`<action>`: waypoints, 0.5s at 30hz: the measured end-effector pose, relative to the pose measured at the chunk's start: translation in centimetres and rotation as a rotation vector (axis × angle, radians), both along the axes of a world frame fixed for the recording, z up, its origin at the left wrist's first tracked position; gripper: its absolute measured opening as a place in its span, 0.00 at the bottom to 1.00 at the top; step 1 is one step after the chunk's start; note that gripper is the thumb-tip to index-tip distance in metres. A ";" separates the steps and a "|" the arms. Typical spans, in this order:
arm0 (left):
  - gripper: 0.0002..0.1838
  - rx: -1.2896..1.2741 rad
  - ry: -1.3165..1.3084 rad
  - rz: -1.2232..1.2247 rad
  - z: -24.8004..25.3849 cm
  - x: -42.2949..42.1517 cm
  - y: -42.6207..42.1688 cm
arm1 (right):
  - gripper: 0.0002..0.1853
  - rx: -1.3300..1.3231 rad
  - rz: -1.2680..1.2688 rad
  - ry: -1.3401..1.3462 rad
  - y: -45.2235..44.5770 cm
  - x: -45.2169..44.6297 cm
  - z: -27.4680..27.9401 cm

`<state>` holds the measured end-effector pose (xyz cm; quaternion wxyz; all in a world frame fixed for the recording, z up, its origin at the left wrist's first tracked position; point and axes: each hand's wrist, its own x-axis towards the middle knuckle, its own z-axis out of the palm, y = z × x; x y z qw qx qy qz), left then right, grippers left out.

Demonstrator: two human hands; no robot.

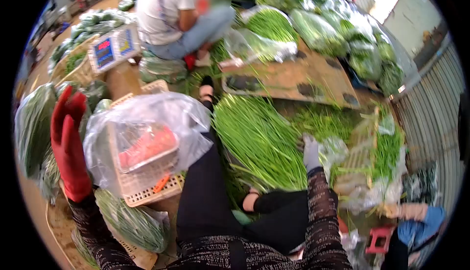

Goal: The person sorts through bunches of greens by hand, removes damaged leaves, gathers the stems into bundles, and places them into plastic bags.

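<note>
My left hand [72, 145], in a red rubber glove, is raised at the left with its fingers apart and nothing in it. Beside it a clear plastic bag [188, 115] drapes over a cream plastic crate [142, 197], on which a white tray [147, 164] with something red shows. In a grey glove, my right hand [311, 155] rests at the right edge of a large pile of long green chives [257, 135]. Its fingers look extended against the stalks; the fingertips are small and partly hidden.
Ahead sits a person [169, 15] near a digital scale [112, 49]. A wooden board [313, 76] carries bagged chives [271, 27]. Bagged greens [323, 32] are stacked behind. Another person's arm [406, 212] and a red stool [379, 239] are at lower right; an orange-handled tool [161, 184] lies on the crate.
</note>
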<state>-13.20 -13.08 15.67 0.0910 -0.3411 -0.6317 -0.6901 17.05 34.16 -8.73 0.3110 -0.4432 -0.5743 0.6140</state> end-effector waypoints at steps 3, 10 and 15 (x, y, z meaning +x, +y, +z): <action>0.20 -0.319 -0.053 -0.292 -4.1 4.8 4.7 | 0.16 -0.015 -0.131 -0.023 -0.4 4.9 0.3; 0.16 -0.400 -1.057 -1.056 -17.6 16.3 18.3 | 0.13 0.227 -0.005 -0.608 -2.6 12.5 -5.0; 0.17 -0.594 -1.300 -1.124 -29.1 21.8 19.6 | 0.19 0.549 0.080 -0.749 -2.1 13.6 -10.2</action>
